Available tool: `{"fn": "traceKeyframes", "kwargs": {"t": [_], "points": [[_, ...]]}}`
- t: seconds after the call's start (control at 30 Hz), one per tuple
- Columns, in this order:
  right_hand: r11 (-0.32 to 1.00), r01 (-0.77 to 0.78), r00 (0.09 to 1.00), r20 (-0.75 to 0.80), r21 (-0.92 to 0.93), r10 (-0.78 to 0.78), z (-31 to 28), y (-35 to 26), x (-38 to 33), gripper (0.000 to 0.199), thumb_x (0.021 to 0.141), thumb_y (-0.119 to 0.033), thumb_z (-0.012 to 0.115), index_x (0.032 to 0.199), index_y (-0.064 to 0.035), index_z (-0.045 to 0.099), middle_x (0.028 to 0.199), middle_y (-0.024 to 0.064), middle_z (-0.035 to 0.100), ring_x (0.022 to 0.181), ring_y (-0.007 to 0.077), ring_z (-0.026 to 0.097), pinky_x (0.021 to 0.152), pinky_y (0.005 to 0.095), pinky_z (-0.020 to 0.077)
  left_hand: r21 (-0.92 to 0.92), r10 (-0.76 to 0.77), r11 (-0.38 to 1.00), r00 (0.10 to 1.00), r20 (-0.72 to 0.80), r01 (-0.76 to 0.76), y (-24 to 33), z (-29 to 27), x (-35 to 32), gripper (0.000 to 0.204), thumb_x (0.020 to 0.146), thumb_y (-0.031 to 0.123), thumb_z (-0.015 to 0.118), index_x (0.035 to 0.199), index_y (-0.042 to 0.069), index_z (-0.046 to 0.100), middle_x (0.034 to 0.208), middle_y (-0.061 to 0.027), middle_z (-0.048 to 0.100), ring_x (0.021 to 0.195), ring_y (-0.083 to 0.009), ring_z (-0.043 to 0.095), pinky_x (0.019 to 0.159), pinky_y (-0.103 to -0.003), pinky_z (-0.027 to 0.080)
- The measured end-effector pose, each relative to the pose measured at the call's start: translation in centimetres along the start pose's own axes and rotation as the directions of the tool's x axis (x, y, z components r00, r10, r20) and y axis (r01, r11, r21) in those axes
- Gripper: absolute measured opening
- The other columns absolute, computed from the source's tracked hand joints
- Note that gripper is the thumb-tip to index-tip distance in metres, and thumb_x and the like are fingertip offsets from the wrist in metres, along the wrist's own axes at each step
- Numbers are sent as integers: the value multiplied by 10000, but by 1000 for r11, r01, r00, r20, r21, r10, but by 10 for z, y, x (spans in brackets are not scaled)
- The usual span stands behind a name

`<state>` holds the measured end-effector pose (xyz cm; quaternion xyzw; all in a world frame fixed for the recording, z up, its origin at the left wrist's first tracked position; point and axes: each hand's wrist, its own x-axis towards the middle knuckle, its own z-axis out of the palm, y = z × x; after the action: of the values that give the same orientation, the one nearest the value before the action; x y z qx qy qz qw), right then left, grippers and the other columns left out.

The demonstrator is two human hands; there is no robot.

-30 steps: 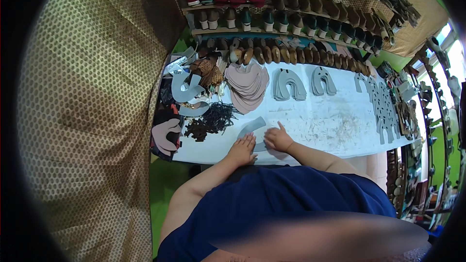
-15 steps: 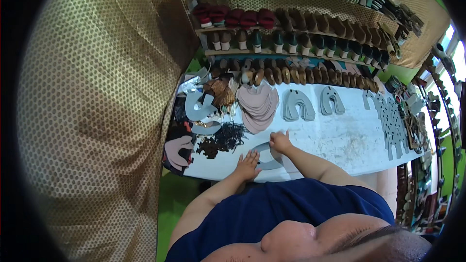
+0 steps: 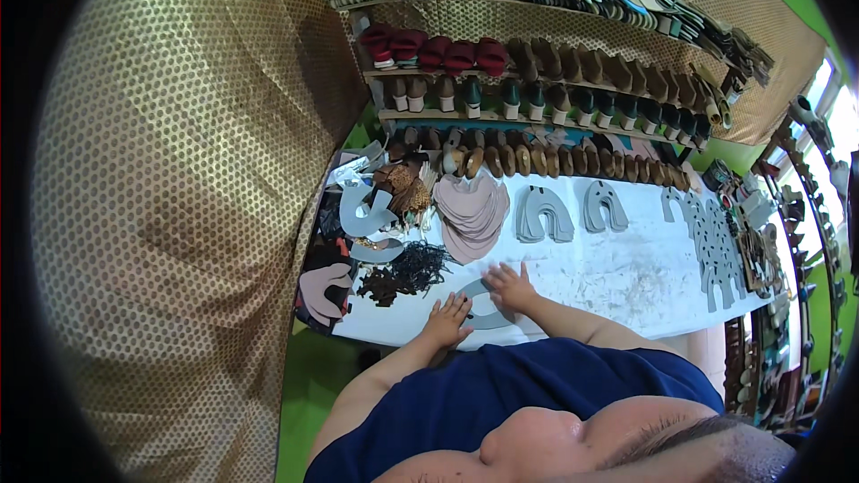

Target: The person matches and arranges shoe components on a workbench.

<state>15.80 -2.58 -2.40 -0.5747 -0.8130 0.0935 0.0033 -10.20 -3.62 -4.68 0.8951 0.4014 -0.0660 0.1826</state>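
A grey U-shaped cut piece [image 3: 490,322] lies flat near the front edge of the white-covered table. My left hand [image 3: 447,320] rests at its left side with the fingers stretched out. Across its upper right part lies my right hand [image 3: 511,288], palm down and fingers spread, hiding some of the piece. Just beyond my hands is a pile of dark thin strips [image 3: 419,266]. A stack of pinkish shoe-upper pieces [image 3: 472,215] sits farther back.
Stacks of grey U-shaped pieces [image 3: 545,215] stand toward the back, and more grey pieces [image 3: 718,250] spread along the right side. Shelves of shoes [image 3: 537,98] rise behind the table. A patterned gold curtain [image 3: 188,197] hangs at the left.
My right hand has gone from curled fingers to spread fingers lying flat on the grey piece. My left hand stays beside it. The whole view has shifted slightly.
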Motion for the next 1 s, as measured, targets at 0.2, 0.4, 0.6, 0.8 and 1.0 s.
{"fn": "traceKeyframes", "kwargs": {"t": [0.2, 0.4, 0.6, 0.8, 1.0], "points": [[998, -58, 968, 244, -24, 62, -18, -17, 0, 688, 953, -479, 484, 1548, -227, 250, 1630, 61, 196, 1503, 318, 161, 1098, 730, 144, 119, -108, 986, 990, -93, 119, -35, -25, -45, 843, 885, 545, 571, 1570, 235, 191, 1650, -100, 88, 1516, -338, 64, 1144, -665, 47], [946, 253, 917, 262, 201, -300, 23, -39, 12, 812, 948, -496, 486, 1541, -26, 191, 1629, 171, 132, 1501, 370, 131, 1172, 581, 172, -72, -603, 788, 742, -292, 612, -83, -16, -116, 967, 844, 617, 586, 1582, 194, 126, 1643, -174, -1, 1507, -390, -34, 1128, -680, -23], [969, 244, 913, 329, 34, -241, 13, -50, 8, 836, 951, -507, 474, 1535, 10, 174, 1617, 210, 139, 1488, 388, 168, 1184, 532, 183, -193, -737, 665, 675, -19, 721, -101, -18, -136, 1060, 831, 692, 549, 1581, 132, 53, 1629, -211, -82, 1487, -432, -106, 1141, -648, -29], [947, 294, 915, 250, 128, -318, 27, -59, -1, 700, 979, -437, 453, 1506, -12, 278, 1593, 190, 240, 1469, 363, 245, 1162, 530, 255, -165, -670, 718, 736, 97, 676, -118, -24, -137, 1078, 826, 718, 539, 1584, 173, 1, 1606, -248, -149, 1465, -452, -183, 1141, -627, -70], [953, 290, 880, 367, 88, -302, 9, -68, 26, 410, 997, -359, 380, 1297, -126, 535, 1480, 137, 448, 1374, 311, 418, 1122, 643, 257, -130, -629, 731, 735, 253, 670, -132, -29, -129, 1140, 801, 759, 541, 1571, 222, -106, 1584, -243, -238, 1428, -487, -258, 1129, -638, -75]]}}
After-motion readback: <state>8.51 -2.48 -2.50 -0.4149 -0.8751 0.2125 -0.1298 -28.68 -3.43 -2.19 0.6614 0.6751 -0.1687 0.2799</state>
